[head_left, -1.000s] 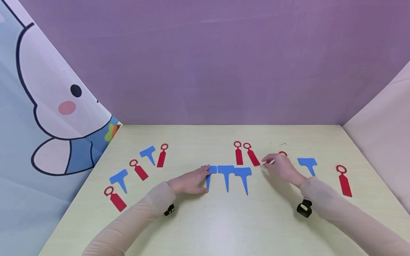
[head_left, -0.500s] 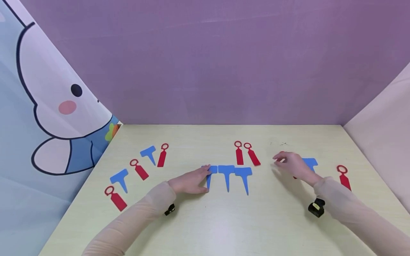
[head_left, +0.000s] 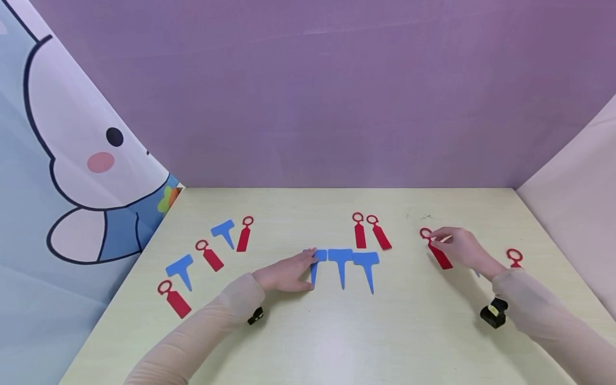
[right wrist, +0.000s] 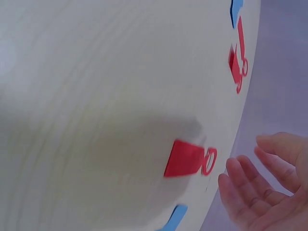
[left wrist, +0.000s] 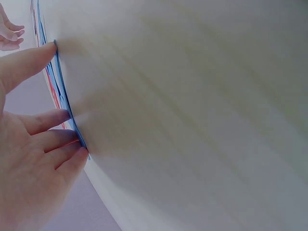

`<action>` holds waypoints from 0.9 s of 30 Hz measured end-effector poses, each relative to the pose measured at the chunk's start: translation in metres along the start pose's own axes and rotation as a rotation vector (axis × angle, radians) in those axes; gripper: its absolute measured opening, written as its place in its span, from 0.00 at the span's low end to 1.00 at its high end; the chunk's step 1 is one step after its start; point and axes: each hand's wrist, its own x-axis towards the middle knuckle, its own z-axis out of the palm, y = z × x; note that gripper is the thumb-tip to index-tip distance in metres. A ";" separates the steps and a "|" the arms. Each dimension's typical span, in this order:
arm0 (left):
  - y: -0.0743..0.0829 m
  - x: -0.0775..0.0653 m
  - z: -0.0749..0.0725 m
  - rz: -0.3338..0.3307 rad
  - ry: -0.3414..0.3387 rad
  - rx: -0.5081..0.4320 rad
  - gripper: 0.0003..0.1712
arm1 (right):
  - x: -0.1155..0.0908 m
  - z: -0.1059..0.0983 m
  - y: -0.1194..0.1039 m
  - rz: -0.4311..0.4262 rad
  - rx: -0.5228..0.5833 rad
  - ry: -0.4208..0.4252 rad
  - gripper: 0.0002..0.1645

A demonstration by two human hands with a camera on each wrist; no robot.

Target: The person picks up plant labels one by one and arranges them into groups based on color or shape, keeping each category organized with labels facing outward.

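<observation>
My left hand (head_left: 285, 272) rests on a blue T-shaped plant label (head_left: 320, 255), fingertips on its head and thumb at its stem; the left wrist view shows the fingers fairly straight. Two more blue T-shaped labels, one in the middle (head_left: 340, 255) and one on the right (head_left: 366, 259), lie beside it in a row. My right hand (head_left: 461, 248) hovers over a red ring tag (head_left: 441, 259), covering part of it. In the right wrist view its loosely bent fingers (right wrist: 250, 185) hold nothing and stand apart from the tag (right wrist: 185, 159).
Two red tags (head_left: 360, 235) lie behind the blue row. At left several red tags (head_left: 178, 303) and two blue labels (head_left: 180, 267) are scattered. Another red tag (head_left: 514, 255) and a blue label (right wrist: 174, 219) are partly hidden by my right arm. A purple wall (head_left: 327, 107) backs the table.
My right hand has moved right, from beside the two red tags to over the red tag further right, partly uncovering it. The left hand has stayed in place.
</observation>
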 end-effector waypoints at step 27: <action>-0.001 0.001 0.002 -0.002 0.000 0.004 0.41 | -0.005 -0.025 0.037 0.007 -0.049 0.010 0.19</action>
